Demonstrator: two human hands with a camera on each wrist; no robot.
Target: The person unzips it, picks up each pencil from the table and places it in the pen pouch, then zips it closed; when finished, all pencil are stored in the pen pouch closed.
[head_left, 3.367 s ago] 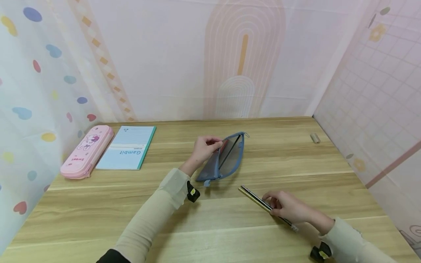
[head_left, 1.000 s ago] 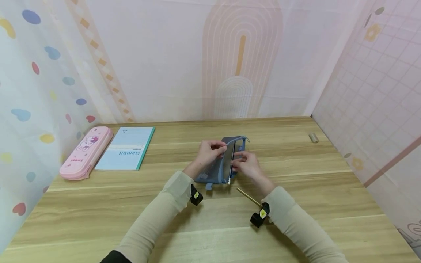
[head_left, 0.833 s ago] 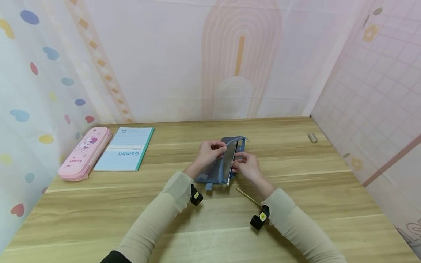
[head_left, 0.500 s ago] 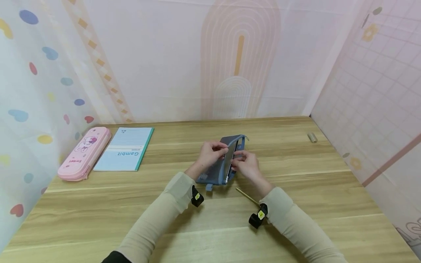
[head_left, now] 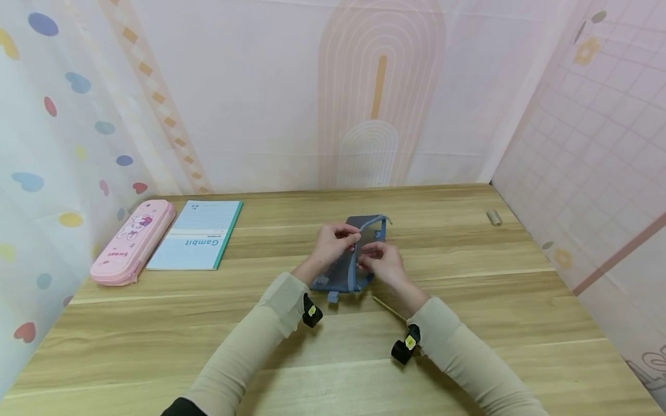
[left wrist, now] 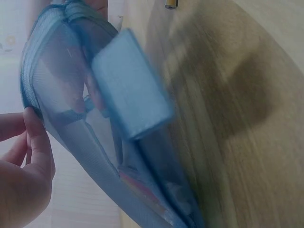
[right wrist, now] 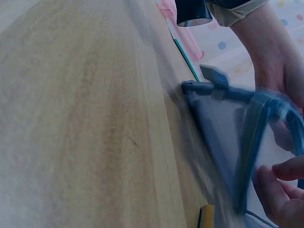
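Note:
A blue mesh pencil pouch [head_left: 335,274] stands tilted on the table with its zip side spread apart. My left hand [head_left: 333,245] pinches the zip edge between thumb and fingers. At the pouch's mouth is my right hand [head_left: 384,263], its fingers curled over the right side. In the left wrist view, parts of that hand show blurred through the mesh. Whether the right fingers grip anything is hidden. Something reddish lies inside the pouch, low down. A gold pencil [head_left: 387,308] rests on the table just in front, partly under my right wrist.
A pink pencil case [head_left: 132,242] and a light blue notebook [head_left: 195,237] lie side by side at the left. A small beige cylinder [head_left: 494,217] lies at the far right. Patterned curtains [head_left: 260,98] enclose the table's back and sides.
My right hand brought a dark pencil from the table to the pouch, leaving the gold one. The dark pencil then slid inside and no longer shows in the mouth. My left hand kept its pinch.

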